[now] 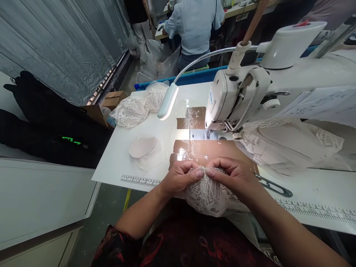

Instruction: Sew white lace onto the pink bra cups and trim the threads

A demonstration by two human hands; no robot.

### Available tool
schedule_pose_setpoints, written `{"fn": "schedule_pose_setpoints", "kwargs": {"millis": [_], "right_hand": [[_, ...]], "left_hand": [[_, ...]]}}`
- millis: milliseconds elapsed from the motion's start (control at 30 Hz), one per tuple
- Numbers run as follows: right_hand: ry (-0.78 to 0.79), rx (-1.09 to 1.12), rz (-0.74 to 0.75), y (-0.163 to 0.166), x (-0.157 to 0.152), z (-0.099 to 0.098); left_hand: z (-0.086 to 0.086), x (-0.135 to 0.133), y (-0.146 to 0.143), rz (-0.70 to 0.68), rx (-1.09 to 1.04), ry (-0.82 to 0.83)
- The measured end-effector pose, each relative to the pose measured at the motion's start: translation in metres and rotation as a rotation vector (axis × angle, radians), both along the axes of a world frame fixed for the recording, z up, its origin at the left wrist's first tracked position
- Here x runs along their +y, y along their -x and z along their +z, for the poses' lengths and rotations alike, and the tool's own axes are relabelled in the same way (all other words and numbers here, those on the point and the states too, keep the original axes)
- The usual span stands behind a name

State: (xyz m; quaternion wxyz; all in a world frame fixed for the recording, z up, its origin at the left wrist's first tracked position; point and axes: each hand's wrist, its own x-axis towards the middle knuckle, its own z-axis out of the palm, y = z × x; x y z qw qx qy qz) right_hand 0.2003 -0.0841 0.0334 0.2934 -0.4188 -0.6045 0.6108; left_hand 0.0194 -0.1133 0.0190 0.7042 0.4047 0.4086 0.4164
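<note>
You held one lace cup in both hands at the near edge of the tabletop, partly hanging over your lap. Your left hand and right hand were both closed on its top rim, with the fingertips pinching the lace and nearly touching each other in the middle.

Under and just beyond your hands lay a large brown patch, shining in the light. One pair of snips lay flat just to the right of your right wrist, apart from it. One plain pad sat to the left of your hands, near them but not touching. A printed scale ran along the near edge.

Farther back stood one sewing machine, its needle end straight beyond your hands. A stack of pale pieces lay beneath its arm on the right. One gooseneck lamp leaned over the left side. Two mounds of lace rested at the far left corner, touching each other.

Off the tabletop, one cardboard box and some black cloth lay to the left. Two people stood at the back, facing away.
</note>
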Motion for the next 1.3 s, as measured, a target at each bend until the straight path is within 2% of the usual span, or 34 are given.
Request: {"fn": "schedule_pose_setpoints", "kwargs": {"millis": [100, 167, 233, 300, 367, 433, 500, 533, 633, 700, 767, 833, 967, 1033, 1167, 1300], "right_hand": [[0.1, 0.092, 0.006, -0.005, 0.006, -0.004], [0.116, 0.117, -0.055, -0.015, 0.01, -0.007], [0.094, 0.088, -0.137, -0.029, 0.012, -0.009], [0.048, 0.012, -0.208, -0.042, 0.014, -0.009], [-0.029, -0.089, -0.235, -0.05, 0.017, -0.007], [-0.135, -0.197, -0.204, -0.053, 0.023, -0.003], [-0.269, -0.315, -0.125, -0.049, 0.031, 0.0], [-0.342, -0.382, -0.086, -0.046, 0.037, 0.001], [-0.519, -0.595, -0.012, -0.035, 0.05, -0.001], [-0.595, -0.7, 0.03, -0.028, 0.055, -0.007], [-0.655, -0.759, 0.083, -0.021, 0.054, -0.015], [-0.712, -0.815, 0.127, -0.016, 0.051, -0.022], [-0.847, -0.95, 0.137, -0.012, 0.046, -0.033], [-0.915, -1.001, 0.13, -0.013, 0.045, -0.036], [-1.012, -1.09, 0.118, -0.014, 0.045, -0.039], [-1.05, -1.161, 0.073, -0.01, 0.048, -0.038]], "left_hand": [[0.003, 0.003, 0.004, 0.123, -0.101, 0.136], [0.015, 0.007, 0.019, 0.283, -0.056, 0.096], [0.031, 0.014, 0.041, 0.503, 0.096, -0.041], [0.045, 0.023, 0.059, 0.702, 0.367, -0.257], [0.049, 0.038, 0.065, 0.759, 0.692, -0.51], [0.039, 0.056, 0.053, 0.614, 1.0, -0.758], [0.018, 0.074, 0.029, 0.306, 1.224, -0.946], [0.006, 0.081, 0.014, 0.136, 1.315, -0.967], [-0.026, 0.089, -0.026, -0.027, 1.335, -0.972], [-0.036, 0.084, -0.04, -0.168, 1.382, -0.983], [-0.034, 0.075, -0.044, -0.305, 1.43, -1.001], [-0.023, 0.068, -0.04, -0.343, 1.392, -0.998], [0.003, 0.07, -0.019, -0.373, 1.122, -0.879], [0.008, 0.075, -0.01, -0.395, 1.034, -0.844], [-0.006, 0.085, -0.006, -0.296, 1.131, -0.937], [-0.022, 0.095, -0.008, -0.278, 1.203, -1.037]]}}
